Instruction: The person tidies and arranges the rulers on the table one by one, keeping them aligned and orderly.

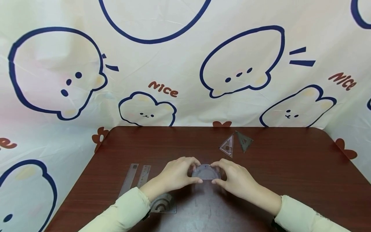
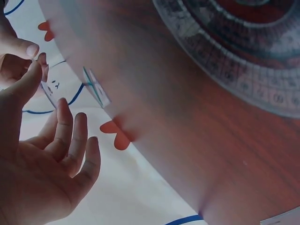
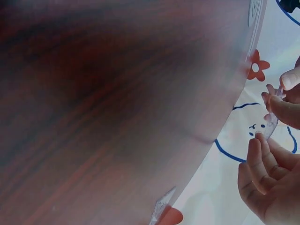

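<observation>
Both hands, left hand [image 1: 176, 175] and right hand [image 1: 234, 178], pinch the clear protractor [image 1: 205, 173] by its ends, just left-front of the set squares [image 1: 227, 146]. It looks light, thin, stiff and slippery; edges suit the grip.

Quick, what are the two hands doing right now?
Left hand: pinching the left end of the clear protractor.
Right hand: pinching the protractor's right end.

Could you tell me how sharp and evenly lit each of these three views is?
Head view: evenly lit and sharp, the clear protractor between left hand and right hand hard to see against the table. Left wrist view: table edge blurred, a second protractor readable. Right wrist view: tabletop badly out of focus.
</observation>
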`<state>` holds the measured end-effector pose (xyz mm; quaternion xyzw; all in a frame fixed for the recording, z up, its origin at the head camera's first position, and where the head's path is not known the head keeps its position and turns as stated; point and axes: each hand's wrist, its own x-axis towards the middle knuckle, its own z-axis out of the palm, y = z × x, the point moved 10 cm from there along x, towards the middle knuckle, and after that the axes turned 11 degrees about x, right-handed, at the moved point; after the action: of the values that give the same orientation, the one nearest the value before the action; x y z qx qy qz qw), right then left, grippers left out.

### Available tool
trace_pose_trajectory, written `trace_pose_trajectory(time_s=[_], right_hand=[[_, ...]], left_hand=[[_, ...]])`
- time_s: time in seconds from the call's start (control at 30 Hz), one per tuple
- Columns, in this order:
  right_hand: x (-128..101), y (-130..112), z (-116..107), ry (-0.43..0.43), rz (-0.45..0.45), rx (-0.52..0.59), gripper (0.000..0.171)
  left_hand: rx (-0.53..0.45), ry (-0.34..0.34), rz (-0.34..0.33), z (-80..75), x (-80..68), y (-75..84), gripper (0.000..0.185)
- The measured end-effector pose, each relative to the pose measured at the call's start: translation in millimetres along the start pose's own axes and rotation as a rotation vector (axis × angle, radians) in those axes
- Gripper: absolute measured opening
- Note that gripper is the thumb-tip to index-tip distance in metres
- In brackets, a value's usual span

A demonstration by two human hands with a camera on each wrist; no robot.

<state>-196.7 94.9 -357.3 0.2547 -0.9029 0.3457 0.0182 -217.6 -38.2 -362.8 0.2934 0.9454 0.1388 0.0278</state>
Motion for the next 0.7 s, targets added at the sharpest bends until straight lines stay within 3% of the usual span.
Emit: trace_pose_trajectory(time_s=[0.7], right_hand=[[-15,-5,18,-0.01,0.002,-0.001,0.048]], left_hand=[[0.026,-0.114,0.011,10.7,-19.8,4.4,0.048]])
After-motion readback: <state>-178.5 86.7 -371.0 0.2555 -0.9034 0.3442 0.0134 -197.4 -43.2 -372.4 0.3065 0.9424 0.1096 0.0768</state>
